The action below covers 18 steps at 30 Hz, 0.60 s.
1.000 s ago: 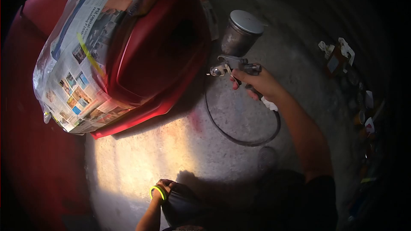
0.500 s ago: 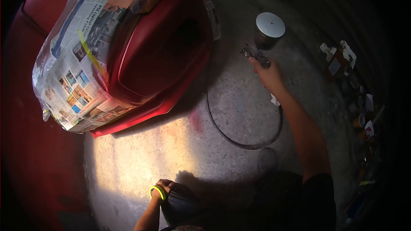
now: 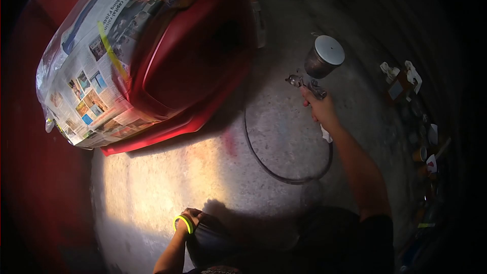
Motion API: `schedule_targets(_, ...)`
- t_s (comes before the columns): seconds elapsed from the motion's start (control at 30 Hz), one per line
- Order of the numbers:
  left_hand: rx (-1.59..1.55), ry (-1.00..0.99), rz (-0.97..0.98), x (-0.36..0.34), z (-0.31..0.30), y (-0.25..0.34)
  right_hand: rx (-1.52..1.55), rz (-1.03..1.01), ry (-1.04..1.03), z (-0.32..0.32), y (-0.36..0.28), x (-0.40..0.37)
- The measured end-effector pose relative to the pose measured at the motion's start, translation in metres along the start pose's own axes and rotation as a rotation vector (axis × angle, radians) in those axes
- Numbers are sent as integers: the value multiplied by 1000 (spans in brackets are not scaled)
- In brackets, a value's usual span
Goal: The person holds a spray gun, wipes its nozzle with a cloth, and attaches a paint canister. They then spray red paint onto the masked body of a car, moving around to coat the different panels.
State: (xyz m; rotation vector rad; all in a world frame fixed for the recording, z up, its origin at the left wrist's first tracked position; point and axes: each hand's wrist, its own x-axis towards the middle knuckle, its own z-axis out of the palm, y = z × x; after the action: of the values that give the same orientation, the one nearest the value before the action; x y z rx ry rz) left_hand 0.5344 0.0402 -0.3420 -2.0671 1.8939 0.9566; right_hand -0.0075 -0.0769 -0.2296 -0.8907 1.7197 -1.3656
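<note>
My right hand (image 3: pixel 321 106) is wrapped round a spray gun (image 3: pixel 304 84) with a metal cup (image 3: pixel 325 57) on it, held to the right of a red vehicle panel (image 3: pixel 190 56). A dark hose (image 3: pixel 274 172) curves below the gun, and something white shows at my right wrist. Newspaper (image 3: pixel 104 86) and clear plastic cover the panel's left part, with a strip of yellow tape on top. My left hand (image 3: pixel 192 215), a yellow-green band (image 3: pixel 183 224) at its wrist, rests on my dark-clothed knee; its fingers curl downward and are partly hidden.
Sunlight falls on the concrete floor (image 3: pixel 162 187) below the panel. Along the right side lie a brown box (image 3: pixel 397 90) with white crumpled pieces, a cup (image 3: pixel 420 153) and several small items. A red surface (image 3: pixel 40 172) fills the far left.
My right hand and the spray gun have moved down and slightly right, and the cup has tilted. In the view, the panel has shifted a little; my left hand stays on the knee.
</note>
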Motion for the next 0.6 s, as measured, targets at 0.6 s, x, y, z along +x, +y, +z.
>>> schedule_targets(0.6, 102, -6, 62, 2, -2, 10, 208, -189, -282, -9, -77, -79)
